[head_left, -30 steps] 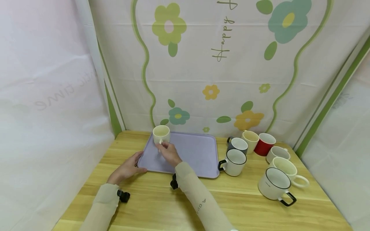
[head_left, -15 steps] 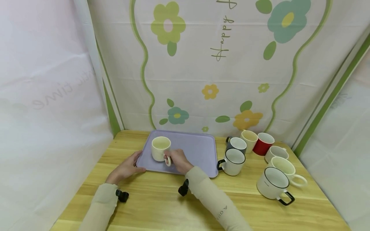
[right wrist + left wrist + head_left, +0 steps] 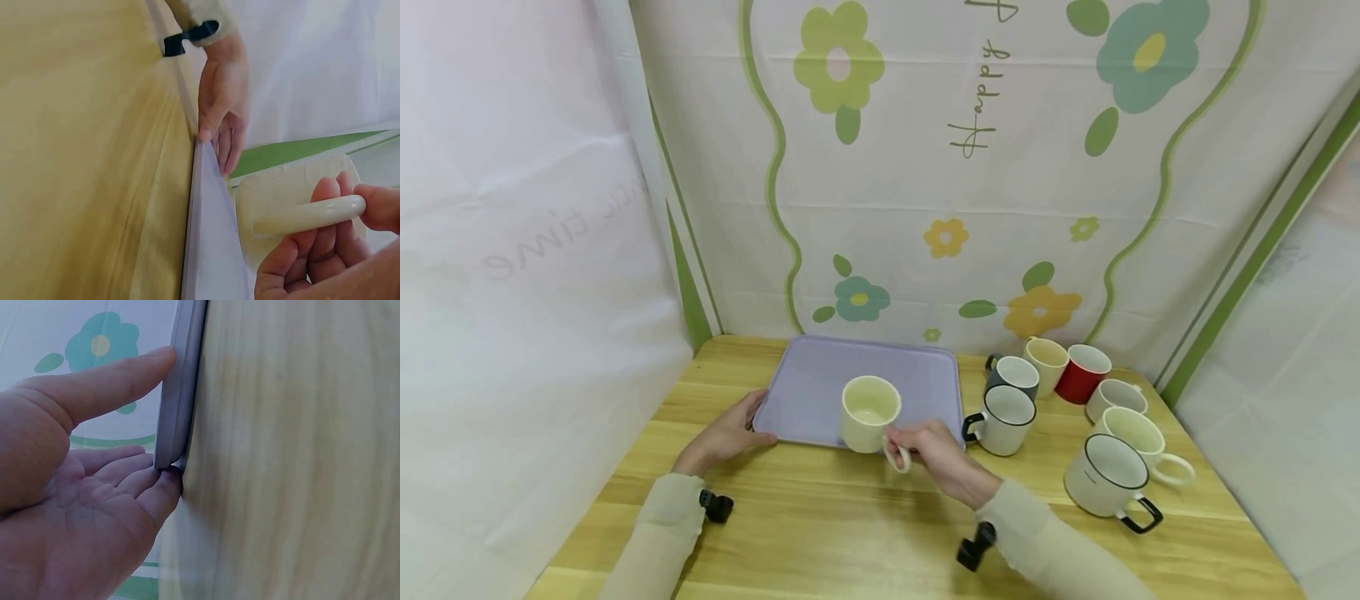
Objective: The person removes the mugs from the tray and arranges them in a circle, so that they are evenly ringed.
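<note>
A cream mug (image 3: 870, 413) overlaps the front edge of the lilac tray (image 3: 820, 367) in the head view. My right hand (image 3: 942, 457) grips it by the handle, with the thumb on one side and curled fingers on the other. In the right wrist view the handle (image 3: 312, 215) points toward my palm and the mug's body shows behind the fingers. My left hand (image 3: 727, 435) holds the tray's front left corner. In the left wrist view the thumb (image 3: 119, 386) lies against the tray's edge, and the other fingertips reach round the corner.
Several mugs stand to the right of the tray. Nearest it is a white, black-rimmed mug (image 3: 1009, 421), with a grey mug (image 3: 1013, 375) behind. A red mug (image 3: 1083, 375) stands at the back; another white, black-rimmed mug (image 3: 1107, 477) is at the front right. Printed cloth walls enclose the wooden table (image 3: 820, 525).
My right hand has brought the cream mug from the tray's back left corner toward me and to the right, over the front edge. My left hand has stayed at the tray's corner.
</note>
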`<state>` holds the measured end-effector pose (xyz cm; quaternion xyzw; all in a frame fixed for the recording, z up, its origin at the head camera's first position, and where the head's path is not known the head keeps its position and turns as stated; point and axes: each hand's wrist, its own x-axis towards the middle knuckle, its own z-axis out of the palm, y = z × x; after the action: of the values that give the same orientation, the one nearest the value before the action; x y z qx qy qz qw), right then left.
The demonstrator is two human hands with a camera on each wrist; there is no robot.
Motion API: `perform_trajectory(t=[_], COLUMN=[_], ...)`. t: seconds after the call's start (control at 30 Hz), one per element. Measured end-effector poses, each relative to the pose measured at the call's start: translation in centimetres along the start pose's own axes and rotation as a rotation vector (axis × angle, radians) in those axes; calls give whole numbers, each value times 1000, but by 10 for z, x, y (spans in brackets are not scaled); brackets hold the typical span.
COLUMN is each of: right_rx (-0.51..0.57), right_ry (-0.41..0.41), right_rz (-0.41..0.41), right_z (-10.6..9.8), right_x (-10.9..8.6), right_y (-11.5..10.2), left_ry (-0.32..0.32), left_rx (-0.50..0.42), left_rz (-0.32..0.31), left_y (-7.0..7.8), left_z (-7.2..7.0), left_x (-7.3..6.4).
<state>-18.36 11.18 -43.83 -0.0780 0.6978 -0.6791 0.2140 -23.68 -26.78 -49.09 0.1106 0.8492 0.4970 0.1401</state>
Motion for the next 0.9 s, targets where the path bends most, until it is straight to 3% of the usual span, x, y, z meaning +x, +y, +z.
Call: perform_trajectory(t=[0.2, 0.5, 0.7, 0.9], right_rx=[-9, -90, -130, -169], right_ry=[-55, -18, 119, 261], right_rz=[-13, 23, 109, 157], right_z=[-43, -102, -129, -147], right_x=[-60, -132, -159, -171], right_y=[-4, 2, 18, 35], left_ry=[-1, 14, 15, 6], left_rx=[-2, 42, 62, 29], left_rz=[-1, -22, -19, -4], left_y=[2, 0, -1, 2], left_z=[2, 0, 0, 1], left_x=[0, 1, 1, 0])
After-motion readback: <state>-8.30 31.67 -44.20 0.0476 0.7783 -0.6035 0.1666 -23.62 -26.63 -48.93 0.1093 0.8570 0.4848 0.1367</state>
